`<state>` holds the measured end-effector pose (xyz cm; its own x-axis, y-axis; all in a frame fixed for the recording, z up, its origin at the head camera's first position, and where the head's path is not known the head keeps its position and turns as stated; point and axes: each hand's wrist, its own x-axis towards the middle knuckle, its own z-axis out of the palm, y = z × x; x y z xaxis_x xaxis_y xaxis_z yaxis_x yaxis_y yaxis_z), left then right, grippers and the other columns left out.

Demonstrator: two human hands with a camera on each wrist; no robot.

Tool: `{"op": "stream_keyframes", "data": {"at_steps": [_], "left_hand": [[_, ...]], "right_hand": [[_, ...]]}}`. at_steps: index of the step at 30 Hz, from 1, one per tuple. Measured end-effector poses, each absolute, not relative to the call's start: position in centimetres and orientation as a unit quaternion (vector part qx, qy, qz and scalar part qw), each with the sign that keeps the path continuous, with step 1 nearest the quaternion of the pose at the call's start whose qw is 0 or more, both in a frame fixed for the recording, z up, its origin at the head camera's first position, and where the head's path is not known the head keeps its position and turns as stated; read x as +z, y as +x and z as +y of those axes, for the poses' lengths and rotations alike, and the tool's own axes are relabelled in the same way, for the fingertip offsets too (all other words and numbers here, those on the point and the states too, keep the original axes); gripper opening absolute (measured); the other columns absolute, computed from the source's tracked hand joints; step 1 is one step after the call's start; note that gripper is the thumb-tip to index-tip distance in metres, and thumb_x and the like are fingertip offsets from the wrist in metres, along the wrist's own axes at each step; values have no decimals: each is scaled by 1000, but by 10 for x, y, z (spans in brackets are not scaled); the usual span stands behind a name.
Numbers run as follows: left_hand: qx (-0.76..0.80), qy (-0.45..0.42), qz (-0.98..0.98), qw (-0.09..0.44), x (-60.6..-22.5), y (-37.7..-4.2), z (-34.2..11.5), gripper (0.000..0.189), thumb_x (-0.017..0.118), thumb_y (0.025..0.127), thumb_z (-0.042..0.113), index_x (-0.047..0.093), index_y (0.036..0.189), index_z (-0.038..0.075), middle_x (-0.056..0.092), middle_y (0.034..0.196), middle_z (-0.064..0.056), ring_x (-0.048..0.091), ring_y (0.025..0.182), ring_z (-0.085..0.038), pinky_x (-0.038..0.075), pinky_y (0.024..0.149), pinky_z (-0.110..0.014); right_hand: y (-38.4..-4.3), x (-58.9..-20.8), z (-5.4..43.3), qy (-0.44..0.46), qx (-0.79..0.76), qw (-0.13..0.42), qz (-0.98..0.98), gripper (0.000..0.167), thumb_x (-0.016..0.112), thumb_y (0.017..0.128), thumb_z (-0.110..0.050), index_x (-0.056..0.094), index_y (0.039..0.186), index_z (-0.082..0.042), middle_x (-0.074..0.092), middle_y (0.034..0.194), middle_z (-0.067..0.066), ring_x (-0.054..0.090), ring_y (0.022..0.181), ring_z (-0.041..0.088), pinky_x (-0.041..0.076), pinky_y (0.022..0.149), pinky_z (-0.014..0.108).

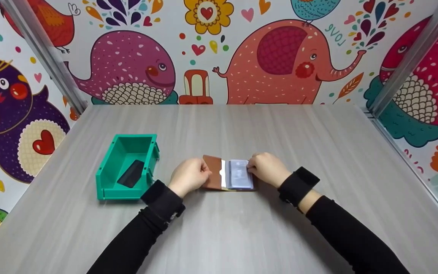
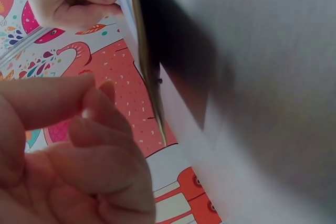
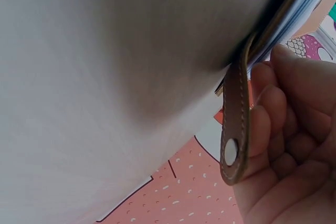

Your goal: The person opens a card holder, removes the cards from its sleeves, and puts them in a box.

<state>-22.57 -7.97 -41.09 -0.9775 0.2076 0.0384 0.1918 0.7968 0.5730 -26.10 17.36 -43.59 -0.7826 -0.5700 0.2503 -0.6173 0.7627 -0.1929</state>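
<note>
Head view: brown card holder [image 1: 214, 173] mid-frame, spread flat on the surface [image 1: 219, 236], clear sleeves [image 1: 240, 175] on its R half, white strip by the fold. L hand [image 1: 190, 176] over the L flap, R hand [image 1: 269, 168] at sleeves' R edge. Holder prob. light, cover semi-stiff, bends at fold; sleeves look thin, floppy, maybe slick & easy to crease, so best pinch at outer edge, cover by flap edge. Green bin [image 1: 100, 182] left of centre w/ black flat item [image 1: 131, 174] inside. Surface pale grey, wood-grain, looks smooth; walls [image 1: 200, 49] printed w/ cartoon animals, metal posts [image 1: 46, 53] upper L & upper R. L wrist view: L fingers curled, tips close together, nothing seen btwn them, holder edge-on just beyond, upper centre; R fingers pinch sleeve edge, upper L. R wrist view: R fingers curled in, tips against sleeve edge, upper R, hardly any gap; brown strap [image 3: 237, 108] w/ metal snap [image 3: 231, 152] hangs beside them, looks bendy, prob. leather-like. Surface fills L side, cartoon wall at bottom.
</note>
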Motion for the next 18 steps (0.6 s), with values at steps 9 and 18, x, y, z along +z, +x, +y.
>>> {"op": "stream_keyframes", "data": {"at_steps": [9, 18], "left_hand": [[267, 121, 956, 3, -416, -226, -77, 15, 72, 86, 15, 65, 73, 13, 61, 71, 4, 55, 64, -15, 47, 63, -34], [240, 115, 964, -17, -417, -224, -77, 9, 75, 83, 15, 68, 78, 13, 66, 77, 0, 62, 70, -20, 50, 65, -38]], "right_hand": [[-261, -436, 173, 319, 135, 89, -934, 6, 78, 82, -3, 78, 88, -2, 70, 84, 10, 68, 77, 25, 55, 70, 38], [-261, -436, 175, 330, 137, 97, -929, 5, 77, 81, -1, 77, 85, -3, 69, 81, 9, 67, 76, 25, 54, 68, 39]]}}
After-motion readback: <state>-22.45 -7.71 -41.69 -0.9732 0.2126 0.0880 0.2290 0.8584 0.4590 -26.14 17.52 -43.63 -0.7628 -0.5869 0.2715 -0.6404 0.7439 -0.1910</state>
